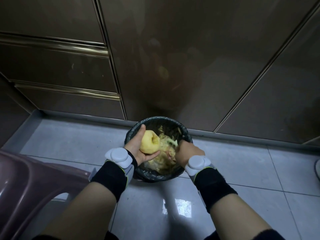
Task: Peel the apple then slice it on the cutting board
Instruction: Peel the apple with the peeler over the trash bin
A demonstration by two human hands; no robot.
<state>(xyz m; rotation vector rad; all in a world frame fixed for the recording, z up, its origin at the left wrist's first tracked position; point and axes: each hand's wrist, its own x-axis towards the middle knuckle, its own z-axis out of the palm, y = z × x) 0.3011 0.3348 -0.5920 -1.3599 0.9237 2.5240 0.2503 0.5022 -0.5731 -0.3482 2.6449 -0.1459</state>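
A pale yellow apple [149, 142] with no skin showing sits in my left hand [136, 146], fingers and thumb curled round it, its stem hollow turned towards me. It hangs over a small bin [186, 135] lined with a black bag and filled with peelings [164, 156]. My right hand [187, 151] is over the bin's right side, seen from the back, fingers curled and blurred. A blurred grey-green tip pokes out at its top; I cannot tell what it is. No cutting board is in view.
The bin stands on a grey tiled floor [242, 170] against brown cabinet doors [173, 58] and drawers [57, 66]. A mauve plastic stool [26, 179] is at the lower left. Both wrists wear black bands with white sensor pods.
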